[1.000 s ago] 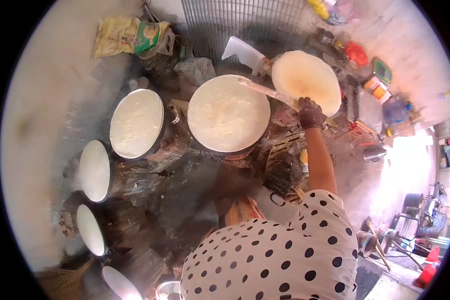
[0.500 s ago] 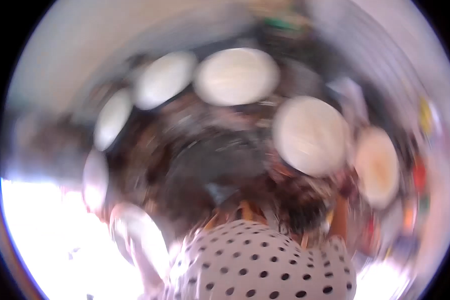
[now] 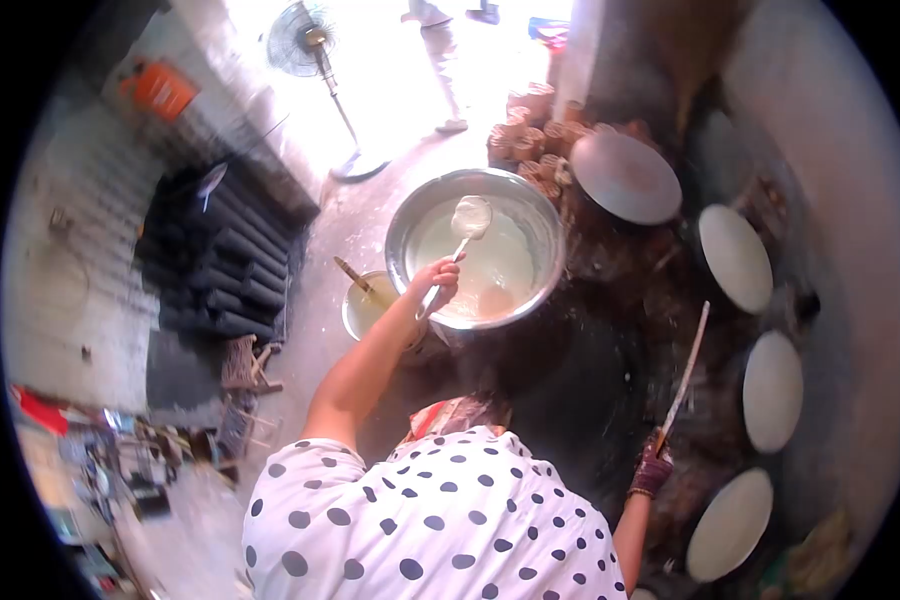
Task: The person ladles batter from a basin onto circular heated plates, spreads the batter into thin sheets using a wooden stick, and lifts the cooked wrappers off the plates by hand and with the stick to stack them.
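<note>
My left hand (image 3: 438,282) is bare and wraps round the handle of a ladle (image 3: 471,216). The ladle's bowl holds whitish batter (image 3: 500,255) and hangs over a wide metal basin (image 3: 556,270) containing more of it. My right hand (image 3: 652,468), in a dark knitted glove, grips a long thin stick (image 3: 688,375) that points up and away. Beside the basin, to the left, stands a smaller bucket (image 3: 349,318) of pale yellowish liquid with a wooden handle (image 3: 353,273) sticking out. Round pale discs (image 3: 773,392) lie in a curve beyond my right hand.
A greyish-pink disc (image 3: 625,178) lies right of the basin, near clustered reddish-brown cylinders (image 3: 530,135). Stacked black cylinders (image 3: 235,265) line the left wall. A standing fan (image 3: 315,40) and a person (image 3: 440,60) are in the bright doorway. Small wooden stools (image 3: 245,370) stand at left.
The view has swung from the blurred ring of discs toward the basin and doorway. The discs now lie on the right, and both hands show clearly with the ladle and stick.
</note>
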A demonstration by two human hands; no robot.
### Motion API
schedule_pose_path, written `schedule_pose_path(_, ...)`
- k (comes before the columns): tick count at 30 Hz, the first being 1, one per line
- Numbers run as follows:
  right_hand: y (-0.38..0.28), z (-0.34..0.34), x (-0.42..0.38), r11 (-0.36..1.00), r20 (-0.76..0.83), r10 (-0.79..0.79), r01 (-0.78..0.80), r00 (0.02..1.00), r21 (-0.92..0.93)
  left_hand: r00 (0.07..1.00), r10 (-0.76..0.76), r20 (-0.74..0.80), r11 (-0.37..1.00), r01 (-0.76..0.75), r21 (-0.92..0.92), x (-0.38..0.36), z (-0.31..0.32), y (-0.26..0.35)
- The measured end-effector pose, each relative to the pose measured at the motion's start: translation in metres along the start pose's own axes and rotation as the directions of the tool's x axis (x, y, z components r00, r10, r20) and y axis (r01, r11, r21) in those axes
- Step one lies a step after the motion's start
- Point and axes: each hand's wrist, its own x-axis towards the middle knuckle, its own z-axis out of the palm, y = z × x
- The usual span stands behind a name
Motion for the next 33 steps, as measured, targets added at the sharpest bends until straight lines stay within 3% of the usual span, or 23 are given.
schedule_pose_path(1, -0.021, -0.008, -0.004, 0.999, 0.020, -0.046, 0.046, 0.999, 0.012, 0.995, 0.005, 0.104, 1.000, -0.002, -0.029, -0.020, 0.007, -0.012)
schedule_pose_path(2, -0.046, 0.012, 0.003, 0.994, 0.070, -0.099, 0.096, 0.993, 0.044, 0.977, 0.181, 0.111, 0.926, -0.208, 0.316, -0.026, -0.003, -0.007)
schedule_pose_path(3, -0.074, 0.029, 0.002, 0.988, 0.107, -0.147, 0.139, 0.983, 0.073, 0.947, 0.308, 0.092, 0.741, -0.299, 0.601, -0.041, 0.001, -0.002)
schedule_pose_path(4, -0.091, 0.041, 0.002, 0.979, 0.147, -0.202, 0.203, 0.968, 0.013, 0.930, 0.363, 0.060, 0.682, -0.309, 0.663, -0.050, 0.006, -0.007)
schedule_pose_path(5, -0.056, 0.064, 0.039, 0.934, 0.178, -0.269, 0.302, 0.946, -0.189, 0.905, 0.424, 0.021, 0.622, -0.308, 0.720, -0.048, 0.002, -0.011)
schedule_pose_path(6, -0.019, 0.085, 0.079, 0.839, 0.209, -0.335, 0.392, 0.919, -0.378, 0.907, 0.420, -0.041, 0.669, -0.278, 0.690, -0.025, -0.008, -0.010)
schedule_pose_path(10, -0.052, 0.140, 0.086, 0.796, 0.374, -0.381, 0.506, 0.846, -0.333, 0.917, 0.326, -0.230, 0.908, -0.235, 0.348, 0.032, -0.054, -0.012)
schedule_pose_path(11, -0.065, 0.151, 0.087, 0.774, 0.400, -0.408, 0.543, 0.821, -0.325, 0.912, 0.318, -0.261, 0.899, -0.203, 0.388, 0.046, -0.080, -0.015)
schedule_pose_path(13, -0.089, 0.163, 0.089, 0.871, 0.505, -0.261, 0.426, 0.823, -0.244, 0.908, 0.257, -0.331, 0.929, -0.138, 0.344, 0.067, -0.125, -0.030)
schedule_pose_path(15, -0.103, 0.180, 0.104, 0.915, 0.619, -0.196, 0.370, 0.761, -0.164, 0.853, 0.246, -0.460, 0.934, -0.082, 0.348, 0.079, -0.154, -0.050)
schedule_pose_path(16, -0.093, 0.189, 0.125, 0.918, 0.675, -0.204, 0.378, 0.709, -0.119, 0.756, 0.213, -0.618, 0.958, -0.038, 0.284, 0.087, -0.147, -0.053)
schedule_pose_path(17, -0.083, 0.199, 0.148, 0.922, 0.726, -0.211, 0.379, 0.655, -0.074, 0.725, 0.238, -0.646, 0.954, -0.051, 0.295, 0.157, -0.262, -0.082)
schedule_pose_path(18, -0.092, 0.210, 0.159, 0.929, 0.777, -0.194, 0.367, 0.599, -0.051, 0.715, 0.279, -0.641, 0.952, -0.119, 0.282, 0.149, -0.241, -0.093)
schedule_pose_path(19, -0.107, 0.227, 0.163, 0.930, 0.828, -0.165, 0.365, 0.536, -0.050, 0.626, 0.222, -0.747, 0.959, -0.003, 0.283, 0.168, -0.244, -0.102)
schedule_pose_path(23, -0.150, 0.258, 0.182, 0.949, 0.961, 0.016, 0.299, 0.277, -0.102, 0.512, 0.269, -0.816, 0.959, -0.217, 0.180, 0.211, -0.212, -0.106)
schedule_pose_path(27, -0.168, 0.283, 0.245, 0.952, 0.986, 0.166, 0.262, -0.012, -0.157, 0.409, 0.320, -0.854, 0.894, -0.429, 0.130, 0.238, -0.201, -0.106)
schedule_pose_path(28, -0.174, 0.297, 0.265, 0.917, 0.967, 0.244, 0.342, -0.073, -0.206, 0.384, 0.343, -0.857, 0.864, -0.487, 0.128, 0.242, -0.205, -0.108)
schedule_pose_path(29, -0.175, 0.299, 0.280, 0.912, 0.965, 0.250, 0.356, -0.084, -0.205, 0.365, 0.372, -0.854, 0.831, -0.541, 0.131, 0.244, -0.207, -0.110)
schedule_pose_path(31, -0.210, 0.288, 0.266, 0.901, 0.992, 0.124, 0.417, 0.011, -0.117, 0.346, 0.452, -0.822, 0.753, -0.642, 0.144, 0.252, -0.210, -0.115)
schedule_pose_path(32, -0.225, 0.279, 0.263, 0.898, 0.992, 0.128, 0.424, 0.005, -0.118, 0.350, 0.521, -0.779, 0.699, -0.698, 0.154, 0.253, -0.211, -0.112)
schedule_pose_path(33, -0.242, 0.270, 0.261, 0.834, 0.995, 0.087, 0.542, 0.051, -0.101, 0.352, 0.586, -0.730, 0.642, -0.751, 0.153, 0.254, -0.211, -0.111)
